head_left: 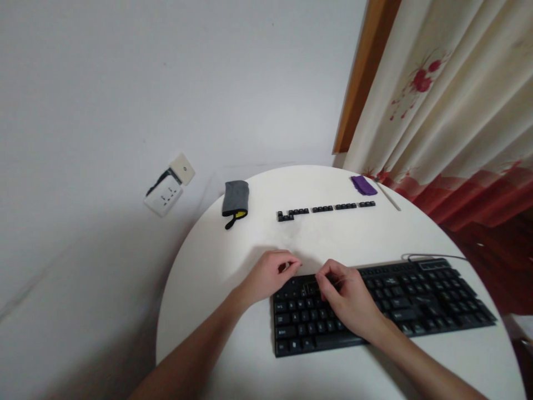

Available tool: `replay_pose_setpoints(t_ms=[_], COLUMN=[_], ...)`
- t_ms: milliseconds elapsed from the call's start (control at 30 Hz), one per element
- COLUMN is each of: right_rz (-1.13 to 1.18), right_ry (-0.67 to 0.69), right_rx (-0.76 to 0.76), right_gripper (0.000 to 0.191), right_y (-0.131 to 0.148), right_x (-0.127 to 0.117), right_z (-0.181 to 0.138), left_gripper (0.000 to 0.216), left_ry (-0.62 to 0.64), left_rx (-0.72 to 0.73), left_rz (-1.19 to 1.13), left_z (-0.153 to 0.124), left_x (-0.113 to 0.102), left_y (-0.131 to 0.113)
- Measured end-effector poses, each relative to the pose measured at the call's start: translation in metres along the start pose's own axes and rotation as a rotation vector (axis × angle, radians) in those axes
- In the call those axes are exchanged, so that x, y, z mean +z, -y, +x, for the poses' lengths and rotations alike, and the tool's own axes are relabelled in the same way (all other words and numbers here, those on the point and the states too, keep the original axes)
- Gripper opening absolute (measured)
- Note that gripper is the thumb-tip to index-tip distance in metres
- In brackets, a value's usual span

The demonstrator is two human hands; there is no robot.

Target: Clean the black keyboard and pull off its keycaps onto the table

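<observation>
A black keyboard [400, 303] lies on the white round table, its top left part lacking several keycaps. Above its top left corner is my left hand [270, 273], thumb and forefinger pinched together; whatever might be between them is too small to name. My right hand [345, 294] is over the left half of the keyboard with its fingers closed in a pinch. Something thin and wire-like shows at its fingers, but I cannot make out what it is. Beyond the hands, loose black keycaps [322, 209] lie in a row of small groups.
On the table [200, 278], a grey cloth pouch [236, 198] with a black loop lies at the back left. A folded purple cloth [363, 185] and a thin pale stick [389, 197] lie at the back right. The keyboard cable [437, 256] runs off right. Wall and curtain [449, 111] stand behind.
</observation>
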State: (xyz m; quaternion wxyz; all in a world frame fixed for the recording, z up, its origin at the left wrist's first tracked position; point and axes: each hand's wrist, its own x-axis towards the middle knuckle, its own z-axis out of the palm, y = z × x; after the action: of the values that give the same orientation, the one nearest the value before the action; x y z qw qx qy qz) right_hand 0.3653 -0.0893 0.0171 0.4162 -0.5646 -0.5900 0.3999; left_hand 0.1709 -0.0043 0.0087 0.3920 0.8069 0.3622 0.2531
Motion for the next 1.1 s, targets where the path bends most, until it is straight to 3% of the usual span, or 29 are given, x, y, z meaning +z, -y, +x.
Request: replay_pose_setpoints(t_ms=[367,633,767,933,1100], right_rz=[-0.155,-0.405,-0.334,-0.176,-0.091], right_ry=[0.019,0.097,0.087,0.091,0.089], right_rx=[0.005,-0.143,-0.079,0.001,0.036], right_gripper=[0.019,0.015,0.02,0.04,0.042], right_y=[0.006,0.005,0.006,0.006,0.003], right_x=[0.013,0.032,0.025,0.015,0.014], right_z=[-0.006,-0.012,-0.008,-0.005,-0.006], left_gripper=[0.02,0.019,0.02,0.021,0.022], left_ry=[0.018,0.006,0.011,0.01,0.021], left_rx=[0.013,0.032,0.038,0.055,0.044], left_rz=[0.032,0.045,0.061,0.078,0.081], left_z=[0.001,0.0,0.0,0.0,0.0], left_x=[-0.002,-0.003,-0.005,-0.007,-0.006], left_y=[-0.003,-0.002,-0.004,-0.007,-0.004])
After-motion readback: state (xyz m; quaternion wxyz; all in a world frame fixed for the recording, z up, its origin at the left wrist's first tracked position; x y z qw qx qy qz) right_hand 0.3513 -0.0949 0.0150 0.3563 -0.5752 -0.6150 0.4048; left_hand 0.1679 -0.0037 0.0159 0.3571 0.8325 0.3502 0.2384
